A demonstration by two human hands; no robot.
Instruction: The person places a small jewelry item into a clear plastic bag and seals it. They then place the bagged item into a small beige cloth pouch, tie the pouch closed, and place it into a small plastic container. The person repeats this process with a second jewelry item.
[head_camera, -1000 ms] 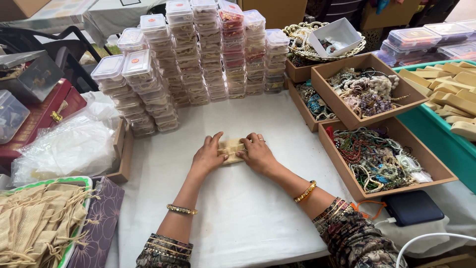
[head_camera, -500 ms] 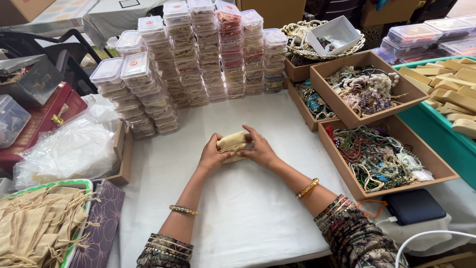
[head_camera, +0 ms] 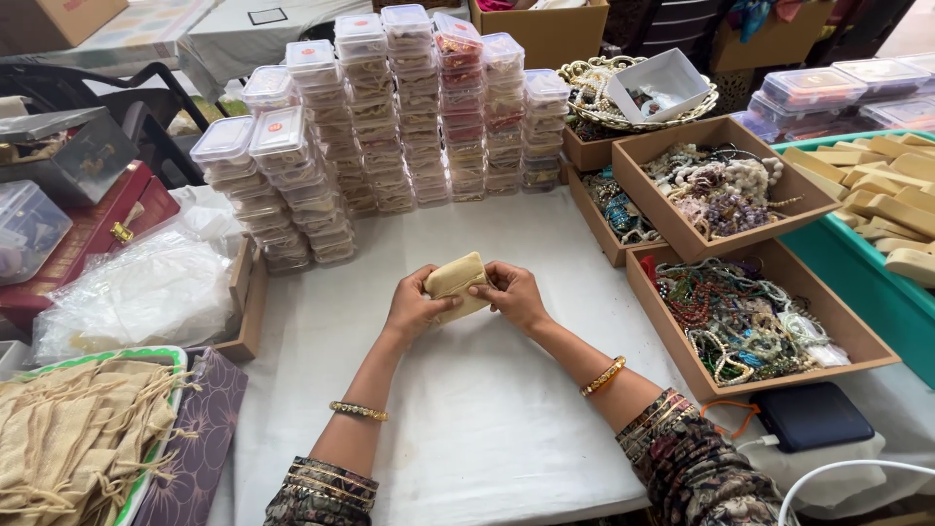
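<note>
Grip closed, L hand [head_camera: 414, 310] & R hand [head_camera: 513, 294] round beige pouch [head_camera: 456, 282], above white table [head_camera: 487, 409].

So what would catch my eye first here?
Probably the stacks of clear boxes at the back of the white table. Mid-table, the left hand and right hand hold a small tan pouch between them. On the right, cardboard trays brim with beaded jewellery.

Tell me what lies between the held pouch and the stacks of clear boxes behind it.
Only bare white tablecloth separates the beige pouch from the stacked clear boxes, seen in the head view.
</note>
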